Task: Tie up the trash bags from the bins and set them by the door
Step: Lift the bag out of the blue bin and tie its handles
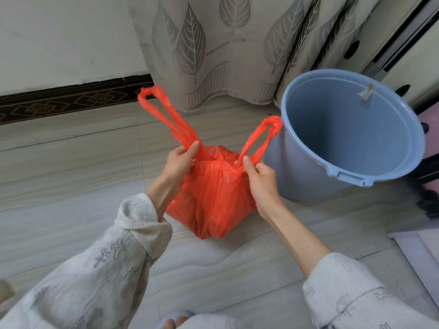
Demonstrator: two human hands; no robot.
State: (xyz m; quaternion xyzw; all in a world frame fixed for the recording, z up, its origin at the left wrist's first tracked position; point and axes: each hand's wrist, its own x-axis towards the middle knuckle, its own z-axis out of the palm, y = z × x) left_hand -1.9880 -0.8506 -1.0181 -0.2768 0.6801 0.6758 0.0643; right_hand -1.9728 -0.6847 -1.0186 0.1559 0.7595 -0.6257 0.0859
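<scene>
Red bag (213, 198) is sitting on the tiled floor (71, 174), just left of the blue bin (351, 138). Left hand (178, 162) is pinching the base of the left handle loop (164, 115); right hand (261, 176) is pinching the base of the right handle loop (263, 136). Both loops are sticking up and apart. Curtain (213, 43) is hanging at the far side.

I see the red trash bag (213, 195) at frame centre, bulging, upright on the floor, neck gathered, both loop handles splayed upward. The blue bin (351, 136) stands unlined just right of it.
</scene>
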